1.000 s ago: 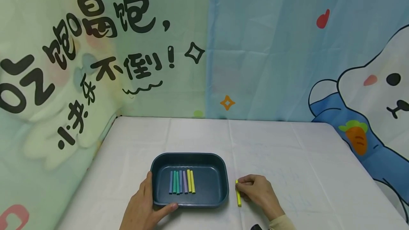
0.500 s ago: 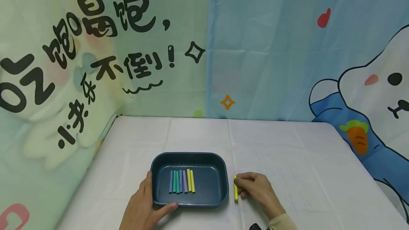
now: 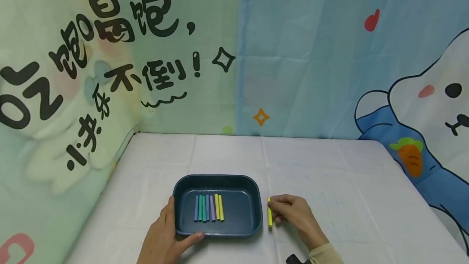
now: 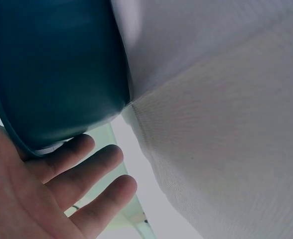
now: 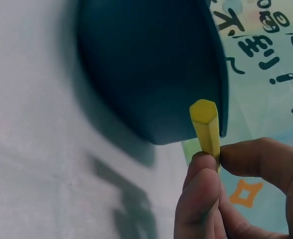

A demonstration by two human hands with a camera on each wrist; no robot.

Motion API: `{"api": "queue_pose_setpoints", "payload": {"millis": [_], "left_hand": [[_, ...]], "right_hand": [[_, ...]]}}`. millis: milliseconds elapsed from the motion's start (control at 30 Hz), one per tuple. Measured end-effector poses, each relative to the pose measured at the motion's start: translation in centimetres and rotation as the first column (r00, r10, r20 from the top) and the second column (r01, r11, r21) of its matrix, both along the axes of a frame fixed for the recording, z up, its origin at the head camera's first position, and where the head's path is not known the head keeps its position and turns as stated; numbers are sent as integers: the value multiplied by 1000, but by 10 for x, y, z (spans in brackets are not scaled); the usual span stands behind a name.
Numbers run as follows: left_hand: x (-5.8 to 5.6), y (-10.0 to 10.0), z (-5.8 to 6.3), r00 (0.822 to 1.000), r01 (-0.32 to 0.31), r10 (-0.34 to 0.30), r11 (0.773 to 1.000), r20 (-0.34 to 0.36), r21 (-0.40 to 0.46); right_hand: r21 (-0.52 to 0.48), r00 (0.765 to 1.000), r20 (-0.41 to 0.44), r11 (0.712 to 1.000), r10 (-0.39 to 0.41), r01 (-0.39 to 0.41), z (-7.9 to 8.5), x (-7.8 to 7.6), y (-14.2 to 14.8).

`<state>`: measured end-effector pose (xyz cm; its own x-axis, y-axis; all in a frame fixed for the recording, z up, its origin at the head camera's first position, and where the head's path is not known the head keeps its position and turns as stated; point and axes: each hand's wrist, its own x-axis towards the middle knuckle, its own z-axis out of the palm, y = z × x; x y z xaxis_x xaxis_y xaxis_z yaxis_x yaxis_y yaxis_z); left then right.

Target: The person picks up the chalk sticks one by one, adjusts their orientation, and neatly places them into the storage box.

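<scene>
My left hand rests against the near left corner of a dark blue tray, thumb along the front wall. The left wrist view has its other fingers loosely extended, by the tray wall. Between thumb and fingertips, my right hand pinches a yellow six-sided stick, like chalk or a crayon. It points toward the person, just right of the tray and apart from it. Inside the tray lies a row of several similar sticks: blue, green, purple and, at the right end, yellow.
A white cloth covers the table. Printed curtains hang behind it and along the left side. Beside the right sleeve, a black object shows at the bottom edge.
My right hand has carried the yellow stick a little away from the person and slightly left, toward the tray's right side. The left hand, tray and row of sticks stay put.
</scene>
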<state>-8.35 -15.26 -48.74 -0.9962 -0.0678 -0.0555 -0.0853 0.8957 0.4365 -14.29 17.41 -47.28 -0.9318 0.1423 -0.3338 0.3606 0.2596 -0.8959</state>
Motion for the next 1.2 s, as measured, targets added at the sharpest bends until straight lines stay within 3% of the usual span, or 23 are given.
{"api": "queue_pose_setpoints", "payload": {"millis": [433, 1200], "left_hand": [[-1, 0, 1, 1000, -8, 8, 1000, 13, 9], [0, 0, 0, 1000, 1, -1, 1000, 0, 9]], "right_hand": [[-106, 997, -59, 993, 45, -51, 18, -3, -3], [-30, 988, -126, 995, 92, -96, 35, -15, -46]]}}
